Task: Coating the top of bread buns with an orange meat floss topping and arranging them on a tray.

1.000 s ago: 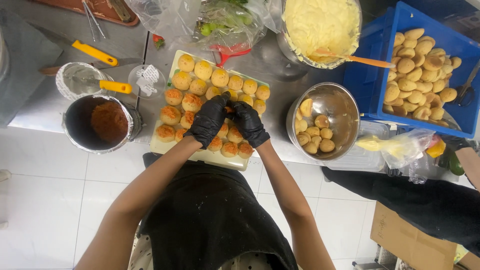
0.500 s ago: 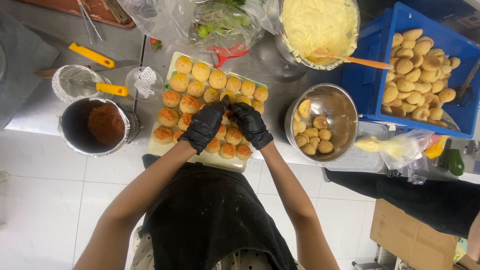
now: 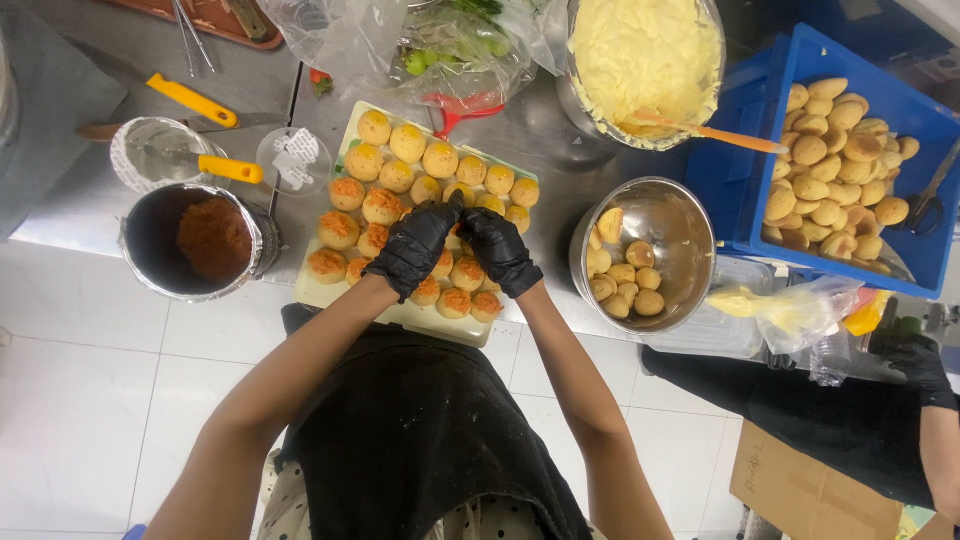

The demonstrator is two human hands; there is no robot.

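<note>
working over the tray (image 3: 330,292) of small buns (image 3: 385,205) on the worktop (image 3: 80,200): left hand (image 3: 415,248) and right hand (image 3: 497,250), black-gloved, touching each other, fingers curled together on a bun hidden between them. pot of orange filling (image 3: 212,238) sits left of tray.

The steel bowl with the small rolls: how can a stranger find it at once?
Start at the blue crate on the right. The steel bowl sits at its left, beside the tray. Unlike the larger bowl of yellow cream, it holds plain rolls.
</note>
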